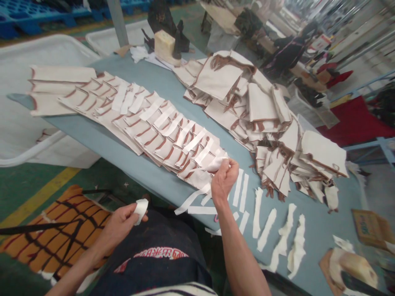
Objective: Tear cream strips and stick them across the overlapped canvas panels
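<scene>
Over my lap, my left hand [125, 220] pinches a small folded white strip [141, 210]. My right hand [224, 179] is closed on a white strip [217, 163] at the near right end of a long overlapping row of cream fabric pieces [154, 137] with brown edging. Several white strips [175, 123] lie across that row, spaced along it. Beside my right wrist, more loose white strips [243, 193] lie on the blue-grey table [236, 146].
A heap of cream pieces [262, 102] covers the table's far side. Ragged white strips [282, 234] and a yellowish roll [353, 267] lie at the right. White bins [46, 53] stand left; an orange strapped seat [61, 226] is below. A person [285, 53] is in the background.
</scene>
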`<state>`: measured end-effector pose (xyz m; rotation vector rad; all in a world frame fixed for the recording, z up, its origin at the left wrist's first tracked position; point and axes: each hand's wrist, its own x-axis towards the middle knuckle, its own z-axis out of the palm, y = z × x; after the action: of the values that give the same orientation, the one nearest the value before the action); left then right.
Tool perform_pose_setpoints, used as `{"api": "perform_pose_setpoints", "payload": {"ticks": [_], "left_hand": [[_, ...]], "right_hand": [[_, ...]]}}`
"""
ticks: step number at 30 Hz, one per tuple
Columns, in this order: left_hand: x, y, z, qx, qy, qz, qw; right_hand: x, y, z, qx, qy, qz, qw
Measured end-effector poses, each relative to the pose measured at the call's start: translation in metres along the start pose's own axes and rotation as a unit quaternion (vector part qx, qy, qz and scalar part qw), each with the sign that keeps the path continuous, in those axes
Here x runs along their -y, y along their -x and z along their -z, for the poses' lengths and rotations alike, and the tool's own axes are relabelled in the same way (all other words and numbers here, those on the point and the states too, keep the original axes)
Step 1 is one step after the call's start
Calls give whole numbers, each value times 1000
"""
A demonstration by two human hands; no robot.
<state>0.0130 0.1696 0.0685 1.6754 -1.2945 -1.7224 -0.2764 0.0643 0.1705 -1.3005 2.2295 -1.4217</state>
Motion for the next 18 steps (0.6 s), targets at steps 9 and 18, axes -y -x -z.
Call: {"api": "perform_pose_setpoints", "payload": {"ticks": [9,18], "left_hand": [[-6,-2,3,5,40,31,999],[-4,-11,-8,18,99,71,992]], "right_hand": [[-38,76,3,-5,10,-44,999],[-81,134,-10,67,-4,-104,992]]}}
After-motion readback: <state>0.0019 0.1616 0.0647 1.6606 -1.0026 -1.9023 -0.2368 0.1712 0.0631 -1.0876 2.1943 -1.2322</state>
